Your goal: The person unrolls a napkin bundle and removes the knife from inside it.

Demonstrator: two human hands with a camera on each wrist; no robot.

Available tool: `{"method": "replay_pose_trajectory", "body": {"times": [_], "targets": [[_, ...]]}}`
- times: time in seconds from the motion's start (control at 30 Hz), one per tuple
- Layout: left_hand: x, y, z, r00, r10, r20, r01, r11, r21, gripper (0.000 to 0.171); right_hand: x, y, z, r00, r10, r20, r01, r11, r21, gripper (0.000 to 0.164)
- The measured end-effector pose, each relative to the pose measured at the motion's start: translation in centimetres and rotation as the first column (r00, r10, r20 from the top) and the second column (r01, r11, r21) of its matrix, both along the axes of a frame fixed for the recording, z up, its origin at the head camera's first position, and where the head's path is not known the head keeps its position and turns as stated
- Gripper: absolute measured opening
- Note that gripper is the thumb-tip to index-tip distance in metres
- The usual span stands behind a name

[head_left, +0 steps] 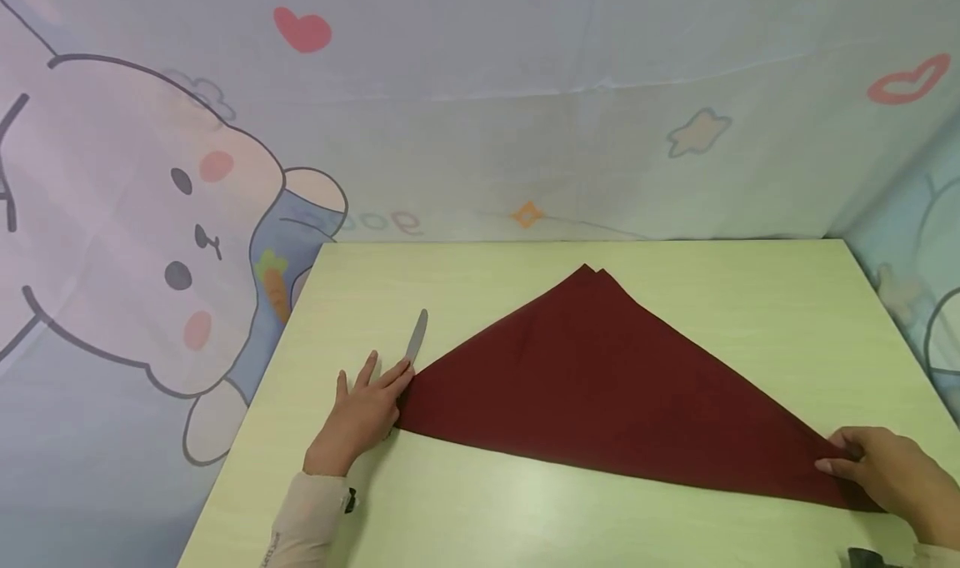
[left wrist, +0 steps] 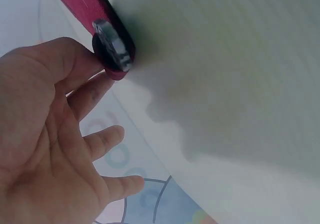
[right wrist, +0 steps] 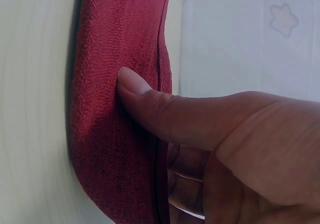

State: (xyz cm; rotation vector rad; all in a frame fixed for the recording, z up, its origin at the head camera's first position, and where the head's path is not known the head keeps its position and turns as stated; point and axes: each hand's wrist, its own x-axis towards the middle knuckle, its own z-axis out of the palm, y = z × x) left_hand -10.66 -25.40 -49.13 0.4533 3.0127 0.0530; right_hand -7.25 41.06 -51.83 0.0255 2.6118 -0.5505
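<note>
A dark red cloth napkin (head_left: 600,393) lies folded in a triangle on the table, its peak towards the back and its long edge towards me. At its left corner, the left hand (head_left: 360,414) pinches with thumb and forefinger, the other fingers spread. A knife (head_left: 417,335) points its blade away from me there; its middle is hidden by hand and napkin. In the left wrist view its metal handle end (left wrist: 112,44) shows at the folded cloth. The right hand (head_left: 892,468) grips the right corner, thumb (right wrist: 135,86) on top and other fingers behind the edge.
The pale yellow-green table (head_left: 600,518) ends at the back against a hanging cloth backdrop (head_left: 480,135) printed with a cartoon animal, hearts and stars. A small black object (head_left: 866,558) shows at the bottom right, by the right wrist.
</note>
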Motion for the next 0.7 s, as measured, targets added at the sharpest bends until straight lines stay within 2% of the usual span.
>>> {"method": "replay_pose_trajectory", "body": {"times": [0.13, 0.33, 0.5, 0.7], "targets": [[0.1, 0.0, 0.0, 1.0, 0.0, 0.011, 0.0, 1.0, -0.001, 0.053, 0.0, -0.1, 0.2, 1.0, 0.003, -0.008, -0.003, 1.0, -0.001, 0.029], [0.0, 0.6, -0.6, 1.0, 0.001, 0.027, -0.001, 1.0, 0.022, 0.054, 0.2, -0.2, 0.4, 1.0, 0.013, -0.008, -0.013, 1.0, 0.002, 0.028], [0.2, 1.2, -1.1, 0.998, -0.043, 0.034, 0.041, 0.997, 0.058, 0.057, 0.1, -0.2, 0.4, 1.0, 0.012, -0.009, -0.011, 1.0, 0.011, 0.029], [0.4, 1.0, -1.0, 0.997, -0.076, 0.024, 0.075, 0.996, 0.051, 0.055, 0.1, 0.0, 0.2, 1.0, -0.001, -0.002, 0.001, 1.0, 0.013, 0.03]]}}
